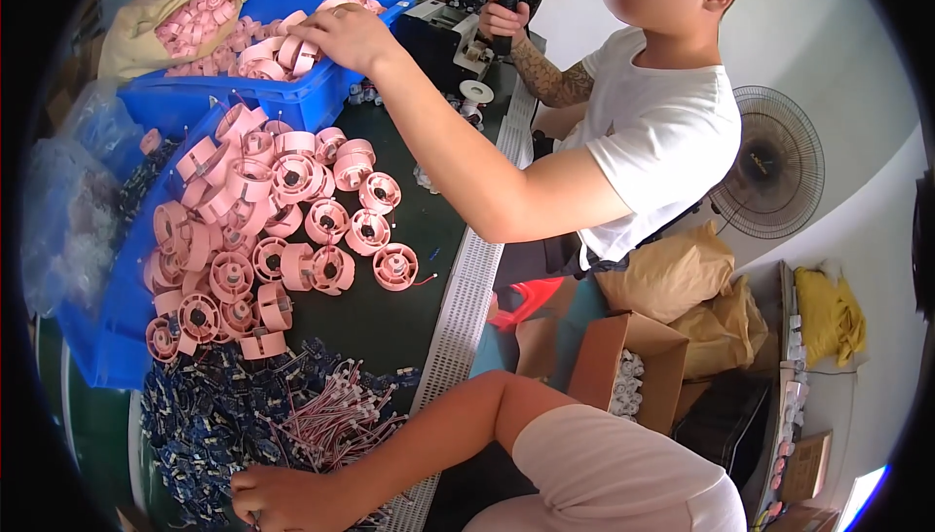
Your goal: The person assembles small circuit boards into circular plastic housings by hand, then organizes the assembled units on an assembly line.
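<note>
One hand, the right hand [294, 501], shows fingers bent over small blue boards [187, 427] on the desk [397, 316]; whether they pinch anything cannot be told. Left hand: out of view. Boards lie beside and beyond the fingers, wires [333, 423] near the wrist. Boards are probably light, stiff, fragile: grasp by edges.

From the right hand [297, 498], bare tabletop [385, 318] opens toward one o'clock, beyond the bundled wires [336, 410]. Boards [190, 435] crowd it from ten to twelve; pink rings [232, 277] heap behind at twelve, the blue bin [105, 352] walls off ten. A co-worker's forearm [438, 152] crosses that strip's far end.
</note>
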The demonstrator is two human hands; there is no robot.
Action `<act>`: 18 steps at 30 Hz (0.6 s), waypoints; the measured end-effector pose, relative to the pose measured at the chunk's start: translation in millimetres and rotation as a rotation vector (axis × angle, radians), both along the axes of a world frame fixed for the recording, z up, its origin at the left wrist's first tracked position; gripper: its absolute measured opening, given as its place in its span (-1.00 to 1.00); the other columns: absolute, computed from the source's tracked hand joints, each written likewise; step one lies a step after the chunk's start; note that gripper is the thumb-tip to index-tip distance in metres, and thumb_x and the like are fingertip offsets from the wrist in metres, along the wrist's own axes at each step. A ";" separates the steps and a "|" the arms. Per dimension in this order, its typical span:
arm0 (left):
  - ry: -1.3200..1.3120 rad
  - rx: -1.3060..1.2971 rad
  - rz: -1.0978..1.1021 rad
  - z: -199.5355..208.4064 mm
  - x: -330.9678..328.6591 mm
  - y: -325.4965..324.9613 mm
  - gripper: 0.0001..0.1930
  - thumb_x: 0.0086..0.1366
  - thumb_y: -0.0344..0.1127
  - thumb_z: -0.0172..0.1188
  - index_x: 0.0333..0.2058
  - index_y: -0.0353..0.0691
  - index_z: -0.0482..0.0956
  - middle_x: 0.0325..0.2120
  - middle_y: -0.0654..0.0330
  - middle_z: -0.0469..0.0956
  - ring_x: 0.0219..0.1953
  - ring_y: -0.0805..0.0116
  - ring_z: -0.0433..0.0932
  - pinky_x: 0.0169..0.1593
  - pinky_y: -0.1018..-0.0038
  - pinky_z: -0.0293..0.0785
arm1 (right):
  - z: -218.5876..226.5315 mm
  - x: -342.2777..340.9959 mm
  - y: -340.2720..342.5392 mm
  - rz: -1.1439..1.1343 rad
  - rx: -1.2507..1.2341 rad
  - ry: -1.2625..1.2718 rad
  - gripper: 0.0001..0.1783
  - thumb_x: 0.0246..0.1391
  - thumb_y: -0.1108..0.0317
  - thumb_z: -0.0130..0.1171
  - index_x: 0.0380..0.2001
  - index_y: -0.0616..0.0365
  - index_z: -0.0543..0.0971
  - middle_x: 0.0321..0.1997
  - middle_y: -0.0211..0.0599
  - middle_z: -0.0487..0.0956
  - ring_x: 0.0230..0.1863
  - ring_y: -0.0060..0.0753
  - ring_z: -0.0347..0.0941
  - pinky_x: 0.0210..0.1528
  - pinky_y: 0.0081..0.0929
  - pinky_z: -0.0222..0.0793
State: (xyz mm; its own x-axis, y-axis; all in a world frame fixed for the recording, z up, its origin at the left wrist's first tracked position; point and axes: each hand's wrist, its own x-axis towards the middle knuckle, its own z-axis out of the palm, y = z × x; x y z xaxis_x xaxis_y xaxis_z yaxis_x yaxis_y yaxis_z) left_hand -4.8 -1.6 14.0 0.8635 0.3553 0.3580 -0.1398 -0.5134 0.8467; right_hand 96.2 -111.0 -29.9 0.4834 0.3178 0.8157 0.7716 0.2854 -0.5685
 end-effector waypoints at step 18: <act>-0.170 0.115 0.108 -6.5 0.7 19.2 -0.78 0.27 -0.32 0.11 -0.29 -0.43 0.48 -0.32 0.02 0.48 -0.28 0.22 0.42 -0.15 0.34 0.36 | 14.8 9.3 -8.5 0.090 0.084 0.328 -0.92 -0.10 0.51 0.13 -0.59 0.15 0.46 -0.64 -0.39 0.33 -0.47 -0.31 0.24 -0.42 -0.30 0.13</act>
State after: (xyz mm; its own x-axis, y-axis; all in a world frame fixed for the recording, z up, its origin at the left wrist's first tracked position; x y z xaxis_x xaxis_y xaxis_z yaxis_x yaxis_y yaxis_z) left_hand -4.1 17.6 7.5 0.7464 0.3903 0.5391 -0.2150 -0.6252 0.7503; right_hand 105.5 -119.5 -15.1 0.6969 0.3094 0.6470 0.5214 0.4008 -0.7533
